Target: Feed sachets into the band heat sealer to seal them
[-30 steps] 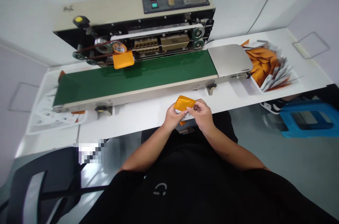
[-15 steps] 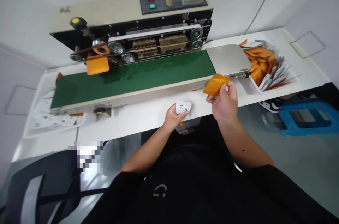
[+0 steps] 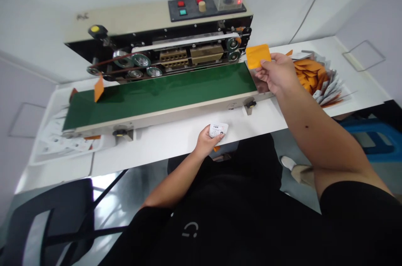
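Observation:
My right hand (image 3: pixel 275 74) pinches an orange pouch (image 3: pixel 258 55) and holds it up at the right end of the sealing machine (image 3: pixel 157 19), just beside the feed rollers and above the green conveyor belt (image 3: pixel 163 92). Near the table's front edge, my left hand (image 3: pixel 207 140) is closed on a small stack of white-labelled pouches (image 3: pixel 218 129). Another orange pouch (image 3: pixel 99 88) stands tilted at the belt's left end, leaving the rollers.
A white tray (image 3: pixel 341 92) heaped with orange and white pouches sits at the right on the white table (image 3: pixel 163 140). A second tray (image 3: pixel 59 148) with finished pouches lies at the left. A black chair (image 3: pixel 47 220) is lower left, a blue stool (image 3: pixel 381 142) at the right.
My right hand carried the orange pouch from the table front up to the machine's right end. The pouch in the sealer travelled left and tips off the rollers. My left hand stayed put.

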`<state>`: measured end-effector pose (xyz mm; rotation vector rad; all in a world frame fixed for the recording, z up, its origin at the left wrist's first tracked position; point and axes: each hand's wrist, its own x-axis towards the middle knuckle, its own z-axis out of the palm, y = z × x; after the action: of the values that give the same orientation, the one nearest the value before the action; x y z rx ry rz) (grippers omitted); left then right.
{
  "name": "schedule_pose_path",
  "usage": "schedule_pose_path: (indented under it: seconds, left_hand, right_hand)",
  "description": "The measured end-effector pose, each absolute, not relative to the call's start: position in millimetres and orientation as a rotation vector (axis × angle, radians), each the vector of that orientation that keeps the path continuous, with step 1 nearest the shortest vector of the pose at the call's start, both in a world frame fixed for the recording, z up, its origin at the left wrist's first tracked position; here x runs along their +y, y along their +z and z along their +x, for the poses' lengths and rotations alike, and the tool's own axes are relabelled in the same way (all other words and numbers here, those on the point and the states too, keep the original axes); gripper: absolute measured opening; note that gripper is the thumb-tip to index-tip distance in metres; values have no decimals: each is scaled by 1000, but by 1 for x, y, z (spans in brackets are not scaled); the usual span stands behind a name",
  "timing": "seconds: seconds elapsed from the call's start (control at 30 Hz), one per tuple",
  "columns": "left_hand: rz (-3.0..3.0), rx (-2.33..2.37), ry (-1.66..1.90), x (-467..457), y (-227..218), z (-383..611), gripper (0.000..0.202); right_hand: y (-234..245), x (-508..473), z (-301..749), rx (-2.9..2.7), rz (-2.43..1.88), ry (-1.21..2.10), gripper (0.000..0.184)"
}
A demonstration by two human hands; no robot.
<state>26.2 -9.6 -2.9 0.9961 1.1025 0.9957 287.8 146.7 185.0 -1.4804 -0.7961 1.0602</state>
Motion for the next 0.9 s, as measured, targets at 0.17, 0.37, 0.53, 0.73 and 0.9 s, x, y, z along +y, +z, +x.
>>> schedule_pose_path:
  seconds: [0.17, 0.37, 0.53, 0.73, 0.9]
  left_hand:
    - [994, 1107, 986, -9, -3, 27, 56]
    - [1003, 1099, 989, -9, -1, 26, 54]
    - [1000, 1104, 982, -9, 0, 26, 54]
    - [970, 1077, 1005, -10, 2, 26, 57]
    - [909, 995, 1014, -11, 0, 26, 59]
  right_hand:
    - [193, 160, 274, -806, -1512, 1108, 18]
    - [189, 173, 254, -831, -1522, 1152, 13]
    - [181, 184, 245, -988, -1523, 1225, 13]
    - [174, 128, 252, -1195, -1431, 970, 29]
    - [120, 29, 241, -1298, -1422, 946, 17]
